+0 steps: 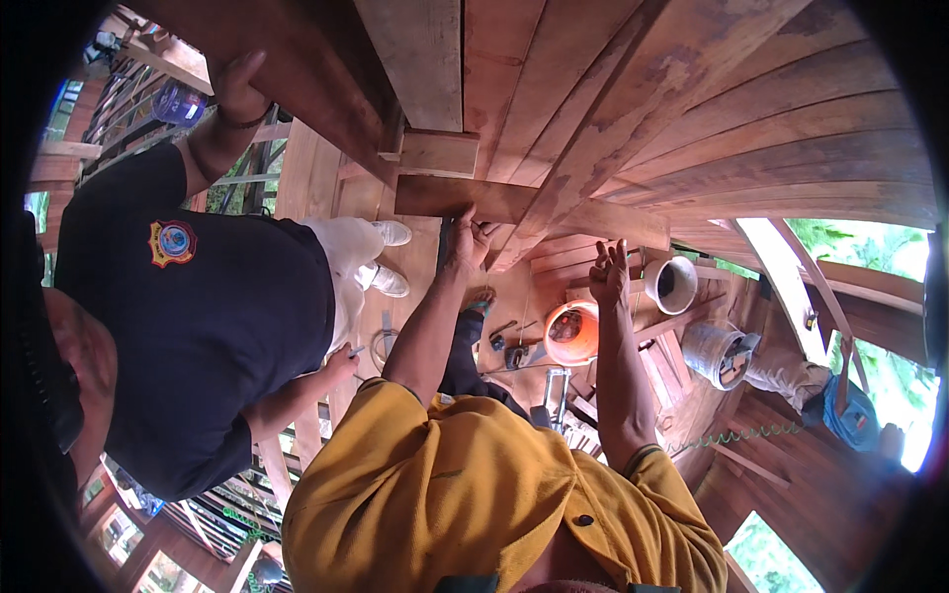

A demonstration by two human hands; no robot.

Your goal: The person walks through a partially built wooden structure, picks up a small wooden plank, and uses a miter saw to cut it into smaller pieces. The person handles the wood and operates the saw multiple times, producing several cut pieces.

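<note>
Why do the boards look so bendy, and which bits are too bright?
Head view, upper right: planks curve, at least partly from the fisheye lens; head view, right edge: an opening glares nearly white; head view, left: the dark shirt hides most folds; head view, middle: the left hand and right hand look fairly clear.

Reddish wooden planking [771, 138] spans the upper right; bright openings [885, 361] at the right show blurred greenery [860, 238], and the floor [422, 259], partly hidden, seems wooden.
</note>
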